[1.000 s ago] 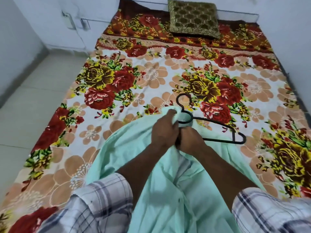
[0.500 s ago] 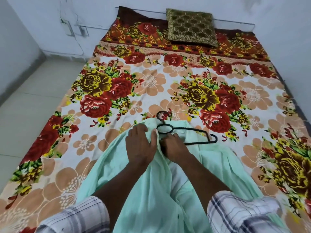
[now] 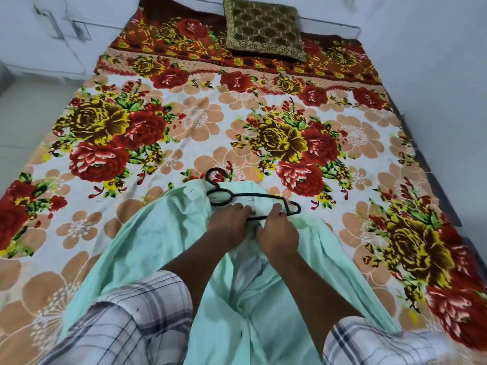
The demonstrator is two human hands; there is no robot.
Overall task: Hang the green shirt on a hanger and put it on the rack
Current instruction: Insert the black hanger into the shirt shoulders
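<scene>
The green shirt (image 3: 158, 233) lies open on the bed (image 3: 184, 114), collar under the hanger (image 3: 258, 196); soft, light, likely to slide, I judge | left hand (image 3: 228, 219) bent on cloth beside the hanger, grip unclear | right hand (image 3: 278, 233) curled round the hanger's stiff lower wire, my surest hold.

The nine-o'clock arm of the thin black wire hanger (image 3: 259, 196) lay hidden under the left hand (image 3: 228, 223) and the pale green cotton shirt (image 3: 163, 233). The picture's edge cut off the shirt's hem at six o'clock and the top of the olive patterned cushion (image 3: 263, 27) at twelve.
</scene>
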